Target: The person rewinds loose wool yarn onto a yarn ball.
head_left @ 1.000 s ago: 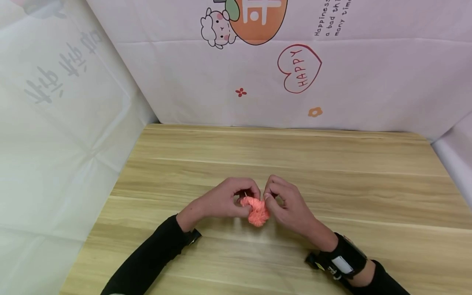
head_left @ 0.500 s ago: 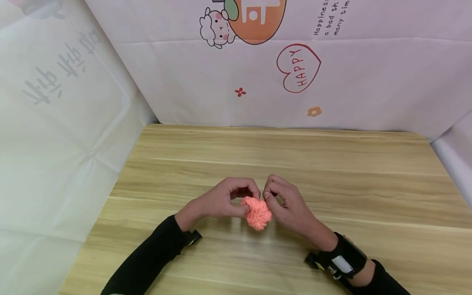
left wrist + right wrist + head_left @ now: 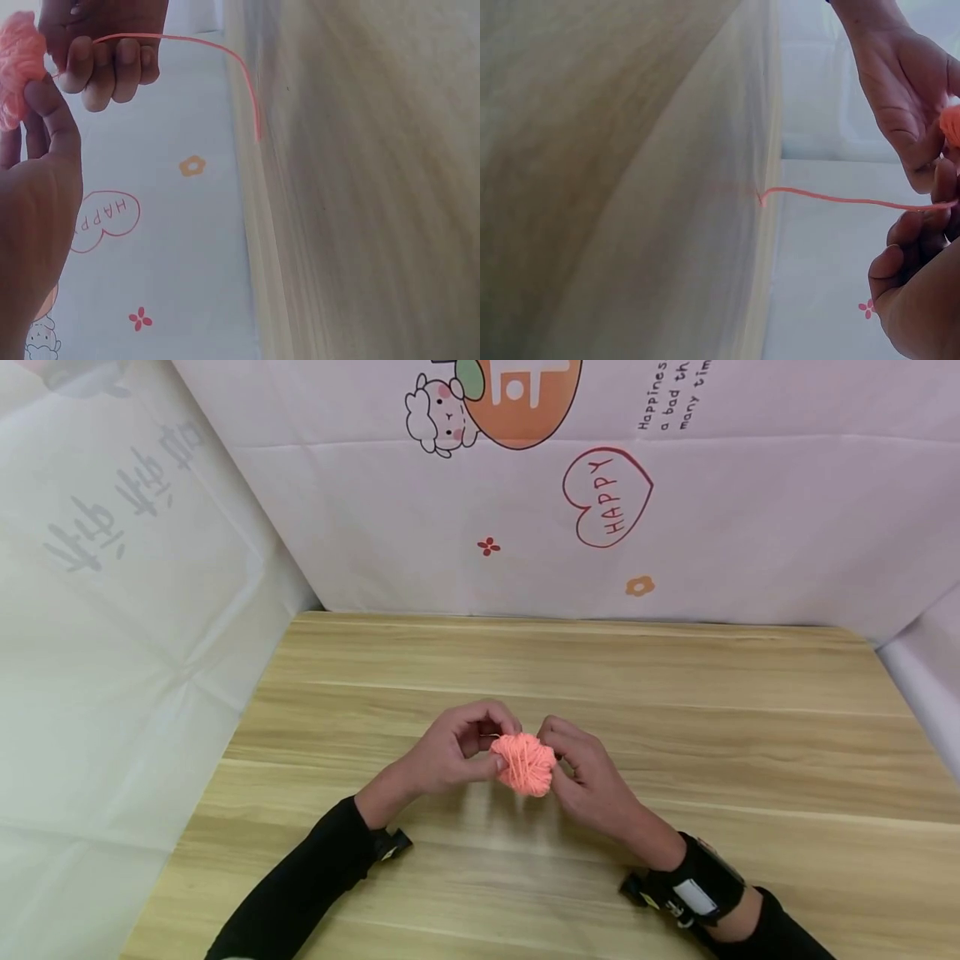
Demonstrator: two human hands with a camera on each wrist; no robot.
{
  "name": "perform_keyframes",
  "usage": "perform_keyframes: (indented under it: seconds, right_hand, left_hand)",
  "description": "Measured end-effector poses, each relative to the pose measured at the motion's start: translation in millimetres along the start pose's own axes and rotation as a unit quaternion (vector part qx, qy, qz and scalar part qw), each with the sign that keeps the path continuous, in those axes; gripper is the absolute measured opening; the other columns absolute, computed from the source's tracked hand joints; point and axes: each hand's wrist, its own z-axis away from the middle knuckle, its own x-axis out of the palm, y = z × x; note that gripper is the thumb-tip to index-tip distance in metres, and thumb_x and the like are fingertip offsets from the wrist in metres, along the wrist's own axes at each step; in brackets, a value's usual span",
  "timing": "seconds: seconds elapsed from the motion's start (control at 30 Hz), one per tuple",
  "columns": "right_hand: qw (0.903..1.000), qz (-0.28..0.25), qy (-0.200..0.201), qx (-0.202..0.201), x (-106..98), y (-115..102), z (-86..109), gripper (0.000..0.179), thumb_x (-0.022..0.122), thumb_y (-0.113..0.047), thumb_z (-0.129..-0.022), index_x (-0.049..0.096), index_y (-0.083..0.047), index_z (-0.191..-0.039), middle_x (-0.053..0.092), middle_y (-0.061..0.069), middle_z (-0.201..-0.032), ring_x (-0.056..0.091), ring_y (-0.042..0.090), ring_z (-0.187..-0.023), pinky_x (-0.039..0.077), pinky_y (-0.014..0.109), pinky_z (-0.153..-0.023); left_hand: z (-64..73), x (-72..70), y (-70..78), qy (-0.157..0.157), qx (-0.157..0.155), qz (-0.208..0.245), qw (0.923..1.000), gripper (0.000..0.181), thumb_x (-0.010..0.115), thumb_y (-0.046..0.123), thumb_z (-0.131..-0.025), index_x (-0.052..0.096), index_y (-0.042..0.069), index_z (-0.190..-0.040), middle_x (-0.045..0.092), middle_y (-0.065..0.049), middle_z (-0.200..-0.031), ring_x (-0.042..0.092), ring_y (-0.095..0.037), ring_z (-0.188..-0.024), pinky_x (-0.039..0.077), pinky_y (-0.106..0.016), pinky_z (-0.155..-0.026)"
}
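A small ball of coral-pink yarn [image 3: 527, 767] is pinched between the thumb and fingers of my left hand [image 3: 441, 756]. Close on its right, my right hand [image 3: 596, 785] has curled fingers holding a strand of the yarn [image 3: 187, 38]. In the left wrist view the strand runs from the ball through the right fingers, then arcs out and hangs down to a loose end. The right wrist view also shows this strand [image 3: 840, 199], with the ball cut off at the edge. Part of the right fingertips is hidden behind the ball in the head view.
Beneath both hands lies a wood-grain table [image 3: 480, 677]. White printed cloth [image 3: 390, 543] rises behind its far edge, and another white cloth [image 3: 135, 652] hangs at the left. Black straps with small devices [image 3: 697, 885] sit on the wrists.
The yarn ball has been turned, so its wound face shows more. With it, my left hand has risen slightly away from the body; my right hand stays nearly in place.
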Motion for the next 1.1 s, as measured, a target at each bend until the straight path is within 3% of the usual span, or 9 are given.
perform_keyframes:
  seconds: [0.27, 0.43, 0.57, 0.83, 0.93, 1.1]
  right_hand:
    - [0.9997, 0.002, -0.016, 0.020, 2, 19, 9.4, 0.028, 0.050, 0.002, -0.096, 0.065, -0.022, -0.098, 0.055, -0.006, -0.092, 0.052, 0.010, -0.076, 0.049, 0.026, -0.061]
    - [0.9994, -0.008, -0.020, 0.027, 4, 19, 10.1, 0.028, 0.051, 0.001, -0.096, 0.061, -0.023, -0.086, 0.055, -0.004, -0.088, 0.051, 0.010, -0.075, 0.046, 0.025, -0.061]
    - [0.9994, 0.007, -0.015, 0.032, 3, 18, 10.6, 0.031, 0.052, 0.000, -0.096, 0.056, -0.025, -0.078, 0.051, -0.008, -0.082, 0.047, 0.009, -0.072, 0.042, 0.025, -0.059]
    - [0.9996, 0.016, -0.007, 0.024, 4, 19, 10.4, 0.029, 0.055, 0.000, -0.094, 0.055, -0.023, -0.076, 0.050, -0.008, -0.081, 0.048, 0.008, -0.068, 0.044, 0.027, -0.056]
    - [0.9995, 0.022, -0.003, 0.024, 4, 19, 10.1, 0.029, 0.056, 0.000, -0.093, 0.055, -0.023, -0.075, 0.049, -0.008, -0.081, 0.048, 0.008, -0.068, 0.044, 0.028, -0.055]
    - [0.9993, 0.028, 0.001, 0.025, 4, 18, 9.9, 0.028, 0.056, 0.002, -0.091, 0.055, -0.021, -0.075, 0.048, -0.008, -0.080, 0.046, 0.008, -0.068, 0.042, 0.026, -0.056]
  left_hand:
    - [-4.4, 1.8, 5.9, 0.103, -0.001, -0.038, 0.9940, 0.023, 0.062, -0.012, -0.084, 0.053, -0.004, -0.103, 0.055, -0.016, -0.101, 0.057, -0.026, -0.089, 0.055, -0.035, -0.076]
    - [-8.3, 7.2, 18.9, 0.175, -0.028, -0.102, 0.9790, 0.022, 0.061, -0.015, -0.082, 0.054, -0.005, -0.101, 0.056, -0.015, -0.100, 0.057, -0.024, -0.086, 0.054, -0.031, -0.072]
    - [-9.9, 10.0, 23.4, 0.207, -0.047, -0.140, 0.9671, 0.022, 0.062, -0.014, -0.080, 0.055, -0.006, -0.099, 0.056, -0.016, -0.097, 0.056, -0.027, -0.084, 0.054, -0.034, -0.068]
    - [-9.7, 11.1, 21.3, 0.213, -0.070, -0.203, 0.9532, 0.022, 0.064, -0.013, -0.079, 0.057, -0.004, -0.097, 0.060, -0.014, -0.092, 0.059, -0.029, -0.079, 0.054, -0.039, -0.066]
    - [-9.0, 11.9, 22.0, 0.203, -0.087, -0.231, 0.9476, 0.021, 0.064, -0.012, -0.078, 0.059, 0.000, -0.096, 0.061, -0.011, -0.091, 0.058, -0.027, -0.076, 0.052, -0.035, -0.063]
    - [-7.4, 11.9, 17.4, 0.172, -0.104, -0.256, 0.9457, 0.022, 0.064, -0.010, -0.077, 0.061, 0.003, -0.095, 0.062, -0.008, -0.091, 0.056, -0.024, -0.076, 0.045, -0.027, -0.056]
